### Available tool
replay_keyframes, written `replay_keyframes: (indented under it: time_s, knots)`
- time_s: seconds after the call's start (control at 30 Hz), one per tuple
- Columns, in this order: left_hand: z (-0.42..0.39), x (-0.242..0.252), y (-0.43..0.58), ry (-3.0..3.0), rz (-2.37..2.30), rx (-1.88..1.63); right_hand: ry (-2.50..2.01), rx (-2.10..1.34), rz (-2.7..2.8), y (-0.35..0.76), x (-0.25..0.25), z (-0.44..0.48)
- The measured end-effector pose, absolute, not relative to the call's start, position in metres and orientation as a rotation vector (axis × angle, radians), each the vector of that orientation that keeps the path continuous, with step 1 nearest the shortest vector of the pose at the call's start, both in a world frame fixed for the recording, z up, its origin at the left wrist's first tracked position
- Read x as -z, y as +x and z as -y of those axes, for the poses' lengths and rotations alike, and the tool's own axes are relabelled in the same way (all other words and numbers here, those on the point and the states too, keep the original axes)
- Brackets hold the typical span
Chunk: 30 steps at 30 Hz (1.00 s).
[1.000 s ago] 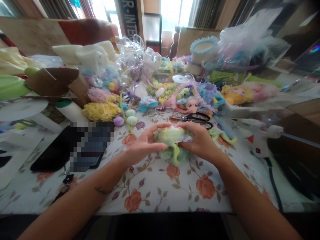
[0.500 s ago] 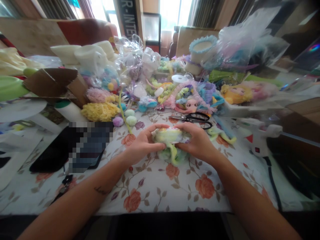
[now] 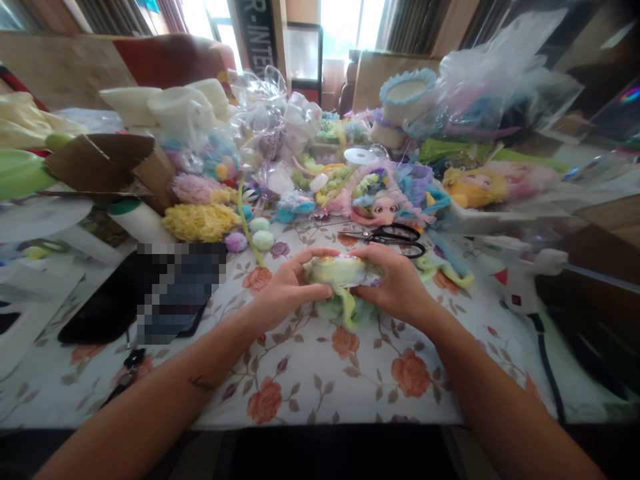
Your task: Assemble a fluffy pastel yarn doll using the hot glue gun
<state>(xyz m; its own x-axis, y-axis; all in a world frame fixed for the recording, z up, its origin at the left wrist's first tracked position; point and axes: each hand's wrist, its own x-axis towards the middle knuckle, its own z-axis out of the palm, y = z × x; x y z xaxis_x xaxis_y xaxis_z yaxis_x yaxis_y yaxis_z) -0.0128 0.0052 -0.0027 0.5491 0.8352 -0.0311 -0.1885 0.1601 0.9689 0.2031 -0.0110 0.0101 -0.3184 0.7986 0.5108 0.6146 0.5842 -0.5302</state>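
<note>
Fingers [image 3: 319, 253], half curled on your left hand [image 3: 283, 292] and right hand [image 3: 397, 285], are holding the pale bundle [image 3: 341, 273], maybe pressing, next likely needing steadiness.

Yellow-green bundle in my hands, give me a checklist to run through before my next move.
1. Left hand on the bundle: ok, holding its left side.
2. Right hand on the bundle: ok, holding its right side.
3. Loose strip tucked in: not ok, it trails below the bundle.
4. Scissors clear of the hands: ok, lying just beyond them.
5. Glue gun hot: cannot tell.
</note>
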Motion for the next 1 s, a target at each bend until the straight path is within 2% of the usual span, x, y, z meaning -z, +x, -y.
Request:
replay_keyframes:
  time_s: [0.17,0.27,0.43,0.53,0.73,1.0]
  knots:
    - [-0.009,0.005,-0.016,1.261,-0.669,-0.782,-1.137,-0.296,2.055,0.205,-0.009,0.010]
    - [-0.014,0.006,-0.022,1.493,-0.682,-0.747,-1.162,-0.248,2.057,0.210,-0.008,0.007]
    - [-0.007,0.000,-0.022,2.178,-1.033,-1.152,-1.252,0.035,2.027,0.219,-0.006,0.001]
    - [0.002,0.001,-0.015,2.377,-1.093,-1.293,-1.245,0.075,2.020,0.217,-0.007,0.002]
    - [0.003,0.005,-0.011,2.672,-1.055,-1.195,-1.119,-0.026,2.114,0.205,-0.008,0.010]
    - [0.007,0.005,-0.010,2.733,-1.191,-1.169,-1.113,0.041,2.174,0.202,-0.009,0.015]
